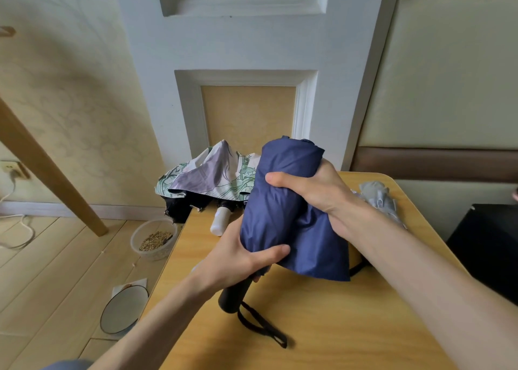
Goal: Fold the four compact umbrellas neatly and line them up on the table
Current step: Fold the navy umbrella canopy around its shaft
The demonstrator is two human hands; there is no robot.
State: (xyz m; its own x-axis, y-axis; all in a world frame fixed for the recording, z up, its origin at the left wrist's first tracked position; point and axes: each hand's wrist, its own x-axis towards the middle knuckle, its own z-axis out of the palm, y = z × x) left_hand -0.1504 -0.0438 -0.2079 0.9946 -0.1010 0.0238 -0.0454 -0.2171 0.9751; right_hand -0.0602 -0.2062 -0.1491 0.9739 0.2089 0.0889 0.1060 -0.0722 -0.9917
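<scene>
Left hand (238, 257) comes in low from the near-left, forearm angled up, and it's wrapped round the bottom of the navy umbrella (280, 209) just above the black handle (234, 296). The thumb lies across the front of the cloth and the fingers (256, 278) curl underneath, clamped on the bundle. The umbrella is held tilted above the tabletop (336, 327), handle end low and near, tip pointing up and away. Right hand (316, 195) reaches in from the right, wrist bent, gripping the upper half of the canopy, thumb over the front and fingers closed round the back. A loose flap of cloth hangs down beneath it.

Now textures: a clear plastic bowl (154, 239) of brown grains sits on the pale plank floor. At the tabletop's far left edge lies a half-collapsed floral umbrella (213, 173), white, green and mauve outside, black lining beneath, with a stubby white handle (221, 221). The navy fabric is smooth and matte, softly creased. The cylindrical handle trails a black wrist strap (260, 324) onto the yellow wood-grain surface. Far right, a crumpled grey umbrella (378, 198) lies behind the right wrist.
</scene>
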